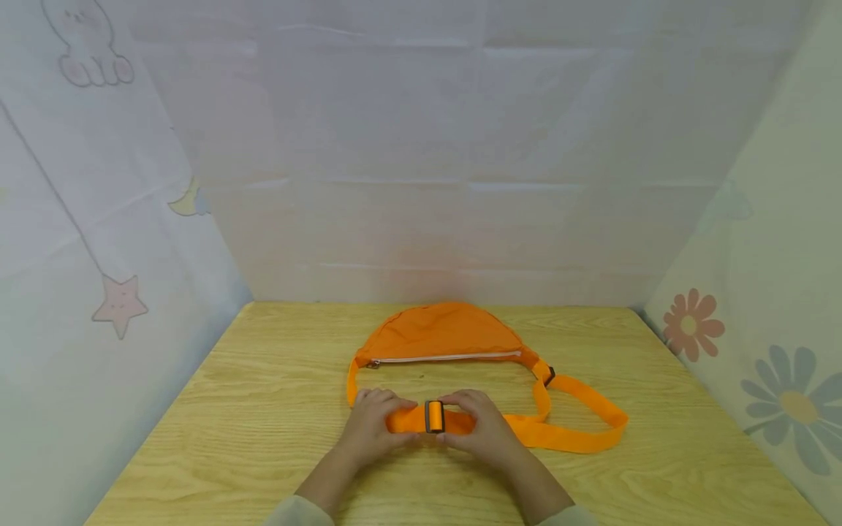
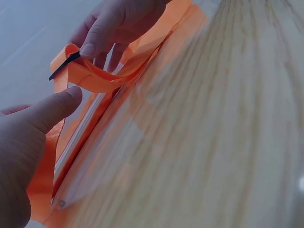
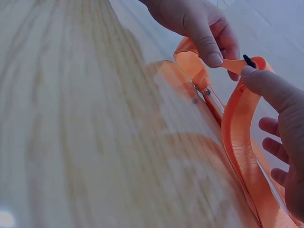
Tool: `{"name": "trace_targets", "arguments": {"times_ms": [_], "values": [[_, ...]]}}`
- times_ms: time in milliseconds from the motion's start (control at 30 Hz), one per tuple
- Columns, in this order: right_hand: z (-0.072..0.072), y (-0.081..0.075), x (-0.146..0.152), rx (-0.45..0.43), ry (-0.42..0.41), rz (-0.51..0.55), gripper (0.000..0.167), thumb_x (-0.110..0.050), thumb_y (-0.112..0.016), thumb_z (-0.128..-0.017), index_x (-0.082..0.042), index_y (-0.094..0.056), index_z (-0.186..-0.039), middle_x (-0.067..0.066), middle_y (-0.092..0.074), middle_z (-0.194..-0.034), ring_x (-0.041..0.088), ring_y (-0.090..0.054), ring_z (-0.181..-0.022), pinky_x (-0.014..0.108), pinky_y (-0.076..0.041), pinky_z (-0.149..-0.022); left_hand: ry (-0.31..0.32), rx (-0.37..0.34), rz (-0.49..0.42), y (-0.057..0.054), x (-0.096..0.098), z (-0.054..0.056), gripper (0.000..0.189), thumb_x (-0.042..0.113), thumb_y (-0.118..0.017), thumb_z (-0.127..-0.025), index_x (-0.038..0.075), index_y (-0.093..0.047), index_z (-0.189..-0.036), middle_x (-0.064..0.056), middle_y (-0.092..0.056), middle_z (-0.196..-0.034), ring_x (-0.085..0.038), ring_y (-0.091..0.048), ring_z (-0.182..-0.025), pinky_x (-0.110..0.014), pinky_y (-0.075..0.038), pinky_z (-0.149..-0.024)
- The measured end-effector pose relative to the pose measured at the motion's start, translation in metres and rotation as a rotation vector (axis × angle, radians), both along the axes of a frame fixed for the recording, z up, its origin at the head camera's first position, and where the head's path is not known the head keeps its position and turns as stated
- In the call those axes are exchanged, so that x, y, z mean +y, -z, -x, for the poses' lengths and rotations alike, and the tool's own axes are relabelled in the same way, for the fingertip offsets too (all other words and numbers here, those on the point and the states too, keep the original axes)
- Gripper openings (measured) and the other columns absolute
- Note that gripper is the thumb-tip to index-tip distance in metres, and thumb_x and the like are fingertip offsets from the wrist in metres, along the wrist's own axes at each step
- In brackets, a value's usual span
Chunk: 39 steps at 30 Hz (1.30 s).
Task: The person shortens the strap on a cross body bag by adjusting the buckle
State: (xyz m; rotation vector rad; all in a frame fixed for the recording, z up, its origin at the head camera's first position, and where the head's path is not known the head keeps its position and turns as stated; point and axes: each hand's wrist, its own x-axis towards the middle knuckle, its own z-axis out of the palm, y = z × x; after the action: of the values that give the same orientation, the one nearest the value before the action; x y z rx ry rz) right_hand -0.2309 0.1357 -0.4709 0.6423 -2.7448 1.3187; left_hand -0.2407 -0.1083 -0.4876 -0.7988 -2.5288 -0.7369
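Observation:
An orange waist bag (image 1: 447, 329) lies on the table, its white zipper (image 1: 454, 358) facing the front edge. Its orange strap (image 1: 572, 440) loops out to the right and comes back along the front. In the head view a black slide buckle (image 1: 434, 417) on the strap sits between my two hands. My left hand (image 1: 376, 429) pinches the strap just left of the buckle. On the other side my right hand (image 1: 483, 431) pinches the strap by the buckle, its thumb (image 3: 266, 85) close against it in the right wrist view.
The wood-grain table (image 1: 263, 409) is bounded by a pale cloth backdrop (image 1: 421, 183) behind and printed cloth walls at both sides. A second black buckle (image 1: 550, 376) is at the bag's right end.

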Motion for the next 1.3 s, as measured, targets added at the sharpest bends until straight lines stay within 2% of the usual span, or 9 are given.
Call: {"name": "trace_targets", "arguments": {"times_ms": [400, 567, 767, 933, 1100, 1200, 1300], "values": [[0.0009, 0.0016, -0.0013, 0.000, -0.023, -0.007, 0.052, -0.042, -0.082, -0.077, -0.022, -0.065, -0.123, 0.004, -0.060, -0.129, 0.032, -0.053, -0.124, 0.058, -0.043, -0.101, 0.080, 0.090, -0.074, 0.0005, 0.0068, -0.0023, 0.045, 0.038, -0.084, -0.072, 0.017, -0.074, -0.110, 0.007, -0.071, -0.094, -0.011, -0.057, -0.090, -0.035, -0.037, -0.088], [0.0001, 0.0007, -0.0009, -0.010, -0.023, -0.007, 0.053, -0.042, -0.081, -0.078, -0.019, -0.065, -0.124, 0.002, -0.064, -0.126, 0.028, -0.057, -0.120, 0.052, -0.046, -0.100, 0.075, 0.065, -0.050, -0.0010, 0.0077, -0.0034, 0.048, 0.039, -0.084, -0.072, 0.016, -0.073, -0.113, 0.007, -0.071, -0.095, -0.011, -0.057, -0.091, -0.035, -0.038, -0.089], [0.0005, 0.0017, 0.0001, 0.005, -0.016, -0.018, 0.052, -0.040, -0.081, -0.078, -0.019, -0.066, -0.122, 0.000, -0.065, -0.121, 0.021, -0.058, -0.111, 0.038, -0.050, -0.094, 0.045, -0.001, -0.015, -0.0038, 0.0067, -0.0040, 0.050, 0.030, -0.084, -0.074, 0.012, -0.070, -0.119, 0.001, -0.072, -0.106, -0.016, -0.061, -0.099, -0.039, -0.040, -0.094], [0.0020, 0.0036, 0.0005, 0.031, -0.001, -0.021, 0.049, -0.041, -0.082, -0.077, -0.023, -0.067, -0.120, -0.004, -0.065, -0.115, 0.018, -0.056, -0.106, 0.033, -0.050, -0.088, 0.019, 0.056, -0.026, -0.0038, 0.0053, -0.0030, 0.043, 0.027, -0.085, -0.070, 0.015, -0.072, -0.110, 0.004, -0.073, -0.101, -0.013, -0.061, -0.094, -0.035, -0.038, -0.089], [0.0040, 0.0060, 0.0010, 0.044, -0.022, -0.008, 0.046, -0.044, -0.082, -0.076, -0.028, -0.067, -0.117, -0.006, -0.064, -0.112, 0.018, -0.055, -0.104, 0.034, -0.049, -0.087, 0.056, 0.111, -0.057, -0.0020, 0.0045, -0.0023, 0.044, 0.028, -0.087, -0.068, 0.019, -0.073, -0.110, 0.008, -0.071, -0.094, -0.011, -0.059, -0.090, -0.032, -0.038, -0.086], [0.0045, 0.0068, 0.0010, 0.051, -0.026, -0.012, 0.046, -0.044, -0.082, -0.076, -0.028, -0.067, -0.117, -0.006, -0.064, -0.113, 0.019, -0.056, -0.106, 0.035, -0.049, -0.087, 0.077, 0.110, -0.056, -0.0023, 0.0049, -0.0023, 0.046, 0.032, -0.086, -0.070, 0.018, -0.073, -0.112, 0.008, -0.069, -0.092, -0.011, -0.057, -0.089, -0.033, -0.039, -0.086], [0.0037, 0.0065, 0.0007, 0.049, -0.018, -0.018, 0.048, -0.045, -0.082, -0.076, -0.026, -0.067, -0.118, -0.005, -0.064, -0.116, 0.020, -0.056, -0.108, 0.036, -0.050, -0.088, 0.077, 0.074, -0.027, -0.0032, 0.0057, -0.0027, 0.055, 0.038, -0.085, -0.072, 0.015, -0.070, -0.120, 0.008, -0.067, -0.091, -0.011, -0.056, -0.089, -0.033, -0.040, -0.087]]}}
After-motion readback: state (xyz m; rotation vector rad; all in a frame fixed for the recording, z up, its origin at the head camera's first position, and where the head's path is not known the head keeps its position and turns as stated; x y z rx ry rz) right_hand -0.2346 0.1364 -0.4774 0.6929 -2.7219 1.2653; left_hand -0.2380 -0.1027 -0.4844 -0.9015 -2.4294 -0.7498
